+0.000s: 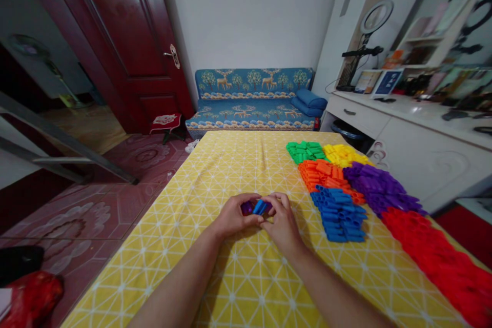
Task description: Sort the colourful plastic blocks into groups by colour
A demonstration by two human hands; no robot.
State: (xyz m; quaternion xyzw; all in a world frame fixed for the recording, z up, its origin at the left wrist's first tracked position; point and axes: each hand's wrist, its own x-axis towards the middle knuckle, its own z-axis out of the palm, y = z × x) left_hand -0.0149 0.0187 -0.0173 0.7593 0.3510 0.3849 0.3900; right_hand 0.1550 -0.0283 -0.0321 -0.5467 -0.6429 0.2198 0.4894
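Note:
Near the middle of the yellow patterned tablecloth (169, 261), both hands meet around a few small pieces. My left hand (234, 215) curls its fingers and thumb round a purple piece (247, 208). A blue piece (260, 207) shows between the two hands, tilted. My right hand (283, 220) is closed on the blue piece from the right, with more purple partly hidden under its fingers. To the right of the hands lies a pile of blue tubes (340, 215).
Green (305, 151), yellow (344, 155), orange (326, 174), purple (380, 184) and red (434, 256) tube piles lie along the table's right side. Beyond the table stand a blue sofa (253, 107) and, at right, a white dresser (426, 148).

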